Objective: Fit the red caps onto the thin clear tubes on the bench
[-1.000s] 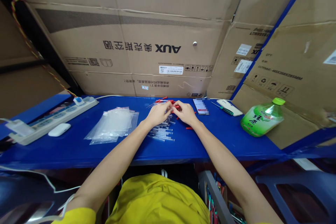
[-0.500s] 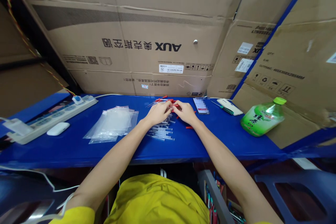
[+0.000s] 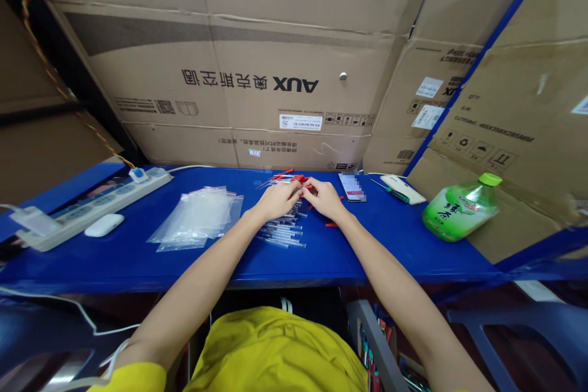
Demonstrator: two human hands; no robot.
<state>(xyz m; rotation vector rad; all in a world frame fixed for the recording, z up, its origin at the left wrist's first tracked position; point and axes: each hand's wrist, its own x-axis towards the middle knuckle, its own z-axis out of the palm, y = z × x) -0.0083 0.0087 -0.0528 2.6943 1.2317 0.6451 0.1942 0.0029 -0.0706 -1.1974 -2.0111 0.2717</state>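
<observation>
Both my hands meet over the middle of the blue table, fingertips close together. My left hand [image 3: 278,199] is closed in a pinch, and what lies in its fingers is too small to make out. My right hand [image 3: 325,197] pinches a small red piece [image 3: 308,187], partly hidden by the fingers. Below and beside my left hand lies a pile of thin clear sticks [image 3: 282,234], some covered by that hand. Several red pieces [image 3: 297,177] are heaped just beyond the fingertips. Another red piece [image 3: 331,225] lies by my right wrist.
Clear zip bags [image 3: 197,217] are stacked left of the hands. Farther left are a white case [image 3: 104,225] and a power strip [image 3: 98,205]. To the right lie a phone [image 3: 353,187], a green screwdriver [image 3: 397,194], a white object [image 3: 407,188] and a green tea bottle [image 3: 459,208]. Cardboard [image 3: 257,43] walls the back.
My hands stay together in nearly the same place, with only slight finger movement. The whole view has shifted a little. The things on the table lie as before.
</observation>
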